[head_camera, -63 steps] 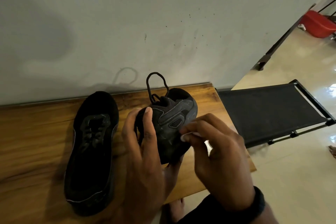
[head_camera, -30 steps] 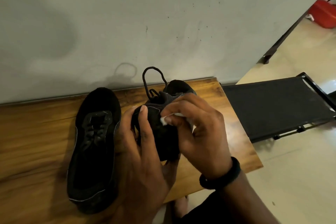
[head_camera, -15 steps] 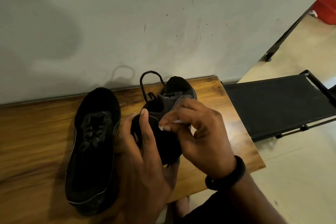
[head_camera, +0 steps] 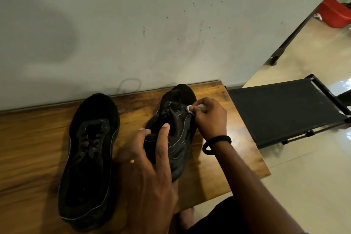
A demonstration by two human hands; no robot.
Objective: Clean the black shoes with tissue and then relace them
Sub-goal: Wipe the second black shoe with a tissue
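Note:
Two black shoes are on the wooden table (head_camera: 237,157). The left shoe (head_camera: 89,161) lies flat with its sole facing up, near the wall. The right shoe (head_camera: 176,135) sits upper side up, toe toward the wall, laces showing. My left hand (head_camera: 152,173) grips its near end, thumb and fingers curled over the heel opening. My right hand (head_camera: 210,118), with a black band on the wrist, pinches a small white tissue (head_camera: 191,109) against the shoe's right side beside the laces.
A grey wall (head_camera: 152,24) rises right behind the table. A black fabric rack (head_camera: 284,108) stands low to the right of the table over a glossy tiled floor. A red object (head_camera: 334,13) sits far back right. My bare foot (head_camera: 186,216) shows below the table edge.
The held shoe has come down from a tilted, raised pose to lie flatter on the table. My right hand with the tissue moved forward to the shoe's right side by the laces.

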